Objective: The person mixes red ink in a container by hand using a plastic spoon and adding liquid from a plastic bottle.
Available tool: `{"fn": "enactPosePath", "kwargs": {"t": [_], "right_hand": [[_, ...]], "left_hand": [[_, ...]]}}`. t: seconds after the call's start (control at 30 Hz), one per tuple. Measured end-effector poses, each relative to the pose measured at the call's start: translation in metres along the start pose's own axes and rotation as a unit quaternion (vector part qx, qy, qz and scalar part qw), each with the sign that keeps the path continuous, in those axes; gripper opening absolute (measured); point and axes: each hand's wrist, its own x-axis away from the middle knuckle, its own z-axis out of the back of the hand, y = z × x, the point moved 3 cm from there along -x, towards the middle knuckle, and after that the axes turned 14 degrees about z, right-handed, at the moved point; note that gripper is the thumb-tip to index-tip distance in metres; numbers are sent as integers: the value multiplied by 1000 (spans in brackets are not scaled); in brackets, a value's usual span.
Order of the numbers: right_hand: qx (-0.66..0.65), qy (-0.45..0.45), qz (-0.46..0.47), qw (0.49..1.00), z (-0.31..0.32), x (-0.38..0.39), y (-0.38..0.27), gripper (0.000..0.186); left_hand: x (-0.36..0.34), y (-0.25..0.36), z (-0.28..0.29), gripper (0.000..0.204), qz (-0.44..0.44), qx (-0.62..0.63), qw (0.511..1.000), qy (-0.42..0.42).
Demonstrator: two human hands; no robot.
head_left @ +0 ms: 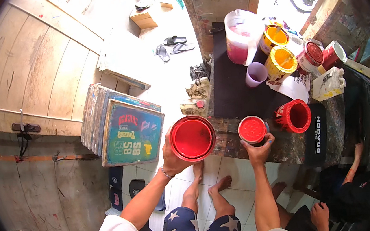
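My left hand is wrapped round a red paint can, held up off the table; its open mouth faces me and its inside is coated in red. My right hand grips a smaller round can at the table's near edge, fingers and thumb around its side. The top of that can is red and dotted; I cannot tell whether it is a lid or paint. Just right of it, a red-smeared paint tub lies tilted with its mouth toward me.
On the table stand a pink-stained jug, a purple cup, yellow paint cans, red cans and a white jerrycan. Screen-printing frames lean at left. Another person sits at lower right. Sandals lie on the floor.
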Motion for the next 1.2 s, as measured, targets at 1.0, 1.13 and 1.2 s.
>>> {"fn": "enactPosePath", "kwargs": {"t": [1.0, 1.13, 1.2], "right_hand": [[237, -306, -615, 687, 113, 371, -132, 85], [12, -242, -741, 626, 105, 385, -168, 90], [186, -387, -605, 670, 94, 370, -152, 67]], "left_hand": [[-49, 5, 81, 117, -4, 94, 988, -125], [-58, 0, 89, 115, 21, 110, 985, -131], [-64, 3, 90, 114, 24, 119, 983, -136]]}}
